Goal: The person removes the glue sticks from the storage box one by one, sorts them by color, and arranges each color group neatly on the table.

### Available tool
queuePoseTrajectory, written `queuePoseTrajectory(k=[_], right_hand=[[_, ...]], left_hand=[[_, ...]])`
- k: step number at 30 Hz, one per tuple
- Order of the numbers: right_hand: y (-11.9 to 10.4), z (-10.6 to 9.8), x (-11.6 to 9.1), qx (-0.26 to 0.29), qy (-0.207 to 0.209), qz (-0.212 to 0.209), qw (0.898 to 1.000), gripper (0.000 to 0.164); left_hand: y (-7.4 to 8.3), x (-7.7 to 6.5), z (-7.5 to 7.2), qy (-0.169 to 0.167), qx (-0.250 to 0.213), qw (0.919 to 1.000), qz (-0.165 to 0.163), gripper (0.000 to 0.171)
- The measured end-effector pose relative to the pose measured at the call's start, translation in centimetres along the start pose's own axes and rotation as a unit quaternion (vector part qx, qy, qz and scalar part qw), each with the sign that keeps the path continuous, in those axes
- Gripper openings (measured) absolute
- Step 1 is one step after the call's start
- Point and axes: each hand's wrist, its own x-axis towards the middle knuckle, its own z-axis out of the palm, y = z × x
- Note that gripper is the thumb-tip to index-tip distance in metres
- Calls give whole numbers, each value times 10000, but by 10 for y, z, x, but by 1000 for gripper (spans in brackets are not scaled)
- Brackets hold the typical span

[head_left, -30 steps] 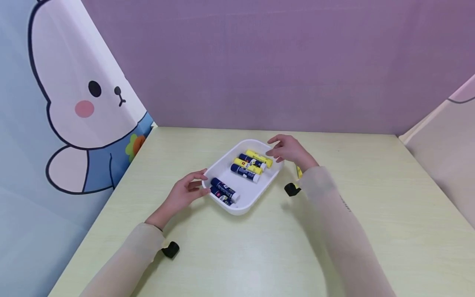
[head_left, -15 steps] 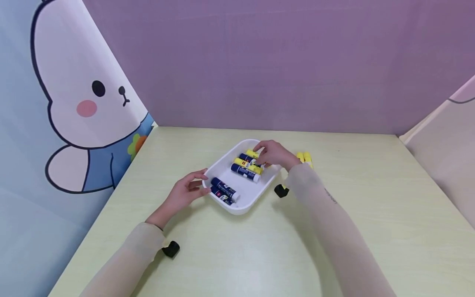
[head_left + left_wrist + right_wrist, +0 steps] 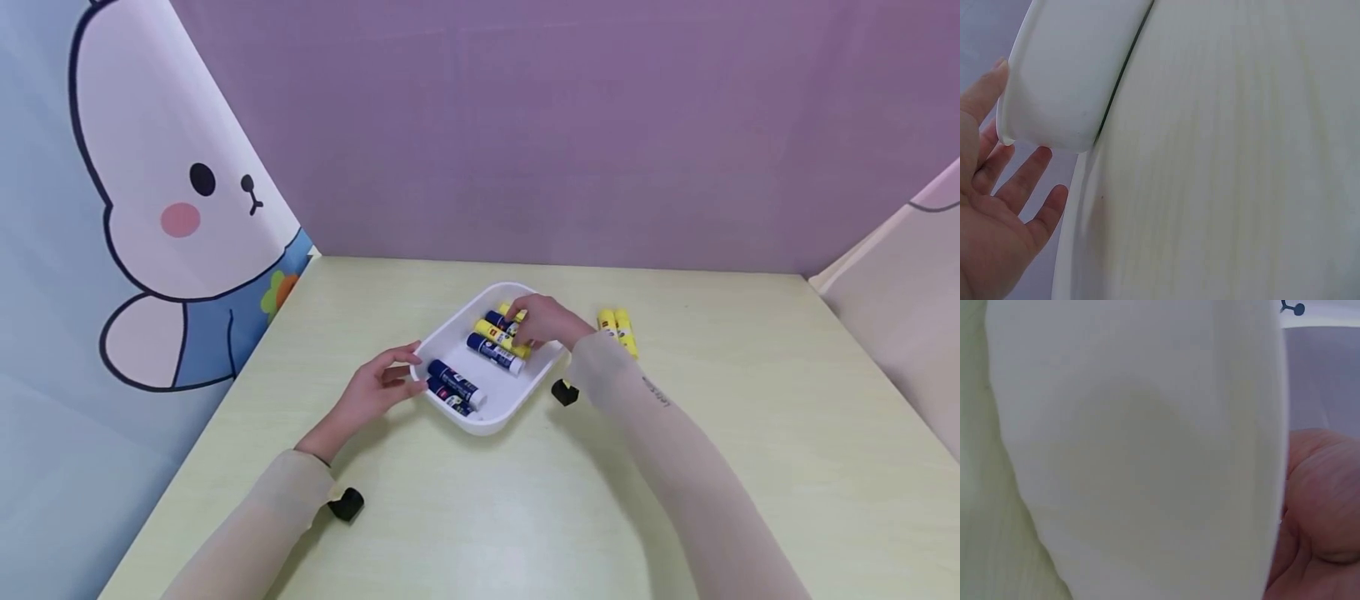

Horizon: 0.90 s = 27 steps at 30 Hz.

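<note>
A white plastic tray (image 3: pixel 517 392) lies slantwise on the table, holding navy and yellow glue sticks. My left hand (image 3: pixel 375 385) holds its near left corner, thumb and fingers at the rim; the left wrist view has the thumb on the tray's edge (image 3: pixel 1060 75) and the other fingers spread below. Inside the far right part my right hand (image 3: pixel 546 321) reaches down with bent fingers over a navy glue stick (image 3: pixel 498 320) and a yellow glue stick (image 3: pixel 507 308). I cannot tell whether it grips one. Nearer lie another yellow (image 3: pixel 495 334) and several navy glue sticks (image 3: pixel 456 382).
Two yellow glue sticks (image 3: pixel 617 327) lie side by side on the pale table (image 3: pixel 735 375), right of the tray. A purple backdrop (image 3: pixel 570 133) rises behind the table's far edge. Black wrist cameras (image 3: pixel 565 392) hang at both sleeves.
My right hand has moved left and down from the tray's right rim onto the glue sticks inside. The two yellow sticks on the table now show fully. My left hand stays on its corner.
</note>
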Motion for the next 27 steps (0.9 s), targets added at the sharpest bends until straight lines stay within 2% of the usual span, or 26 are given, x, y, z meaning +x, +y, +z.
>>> queuePoseTrajectory(k=[3, 12, 27], right_hand=[[1, 3, 0, 0, 32, -55, 10000, 47], [1, 12, -5, -579, -199, -210, 9979, 47], [2, 13, -7, -345, -275, -264, 9987, 43]], left_hand=[[0, 0, 1, 6, 24, 10000, -28, 36], [2, 1, 3, -17, 14, 10000, 12, 36], [0, 1, 1, -44, 24, 10000, 4, 36]])
